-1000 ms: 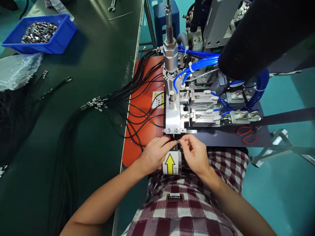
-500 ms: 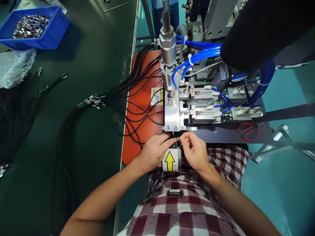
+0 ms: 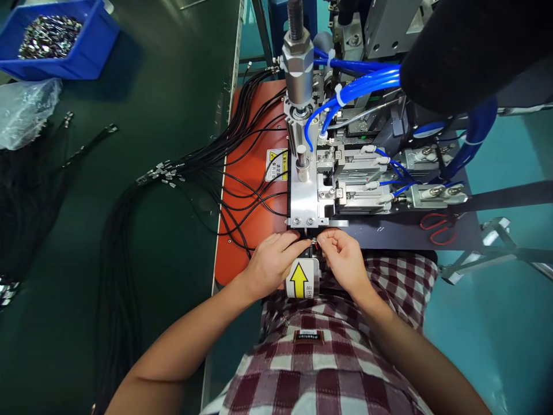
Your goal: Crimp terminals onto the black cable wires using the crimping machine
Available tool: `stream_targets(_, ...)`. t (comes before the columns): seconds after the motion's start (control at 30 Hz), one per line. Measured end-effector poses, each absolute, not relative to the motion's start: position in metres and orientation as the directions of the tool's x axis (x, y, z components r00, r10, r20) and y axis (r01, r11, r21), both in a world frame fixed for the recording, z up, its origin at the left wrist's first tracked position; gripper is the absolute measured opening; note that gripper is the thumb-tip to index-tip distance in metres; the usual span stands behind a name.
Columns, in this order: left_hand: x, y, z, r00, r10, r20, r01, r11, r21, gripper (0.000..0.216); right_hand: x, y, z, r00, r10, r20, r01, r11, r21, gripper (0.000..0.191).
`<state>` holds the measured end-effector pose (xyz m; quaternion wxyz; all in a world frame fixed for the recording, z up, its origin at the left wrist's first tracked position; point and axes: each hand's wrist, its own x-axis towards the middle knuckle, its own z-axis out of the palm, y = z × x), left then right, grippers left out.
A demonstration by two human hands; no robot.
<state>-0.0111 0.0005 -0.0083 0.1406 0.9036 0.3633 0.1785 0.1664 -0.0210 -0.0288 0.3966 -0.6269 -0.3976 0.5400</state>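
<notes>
A small metal connector [image 3: 314,242] sits between my fingertips at the front of the bench machine [image 3: 302,199]. My right hand [image 3: 344,259] pinches at its right side, thumb against index finger. My left hand [image 3: 273,262] reaches in from the other side, with its fingertips close to the connector. Black cables [image 3: 242,242] run in under the left hand, and its fingers look closed on one, though the grip is partly hidden. Just below both hands is a curved plate with a yellow arrow [image 3: 299,279]. A little red shows beside the connector.
Bundled black cables with metal ends [image 3: 162,173] lie across the dark table [image 3: 185,323] and orange board [image 3: 242,184]. A blue bin [image 3: 93,55] holds many small metal parts. Red-handled scissors [image 3: 438,229] lie right of the machine. Blue air hoses [image 3: 363,83] arch overhead.
The view has shifted slightly. Both hands stay at the machine's front, and my right fingers have drawn a little closer together around the connector.
</notes>
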Motion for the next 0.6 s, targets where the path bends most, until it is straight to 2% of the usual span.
stream_targets(0.07, -0.011, 0.001, -0.008, 0.672, 0.706, 0.226, 0.601, -0.697, 0.391, 0.029, 0.168, -0.018, -0.031, 0.037, 0.878, -0.477, -0.108, -0.471, -0.876, 0.027)
stream_targets(0.17, -0.011, 0.001, -0.008, 0.668, 0.705, 0.238, 0.590, -0.697, 0.408, 0.029, 0.173, -0.017, -0.034, -0.034, 0.829, -0.559, -0.242, -0.549, -0.800, 0.030)
stream_targets(0.37, -0.011, 0.000, -0.007, 0.671, 0.698, 0.249, 0.580, -0.704, 0.411, 0.027, 0.171, -0.038, -0.034, 0.028, 0.847, -0.530, -0.218, -0.513, -0.831, 0.029)
stream_targets(0.47, -0.011, 0.000, -0.008, 0.665, 0.707, 0.243, 0.596, -0.697, 0.399, 0.028, 0.163, -0.045, -0.030, 0.057, 0.884, -0.465, -0.087, -0.459, -0.884, 0.024)
stream_targets(0.53, -0.011, 0.000, -0.008, 0.660, 0.714, 0.234, 0.608, -0.691, 0.393, 0.028, 0.161, -0.045, -0.025, 0.135, 0.936, -0.326, 0.148, -0.344, -0.927, 0.019)
stream_targets(0.6, -0.011, -0.001, -0.009, 0.657, 0.719, 0.227, 0.616, -0.685, 0.389, 0.028, 0.163, -0.044, -0.020, 0.143, 0.983, -0.114, 0.450, -0.167, -0.878, 0.015)
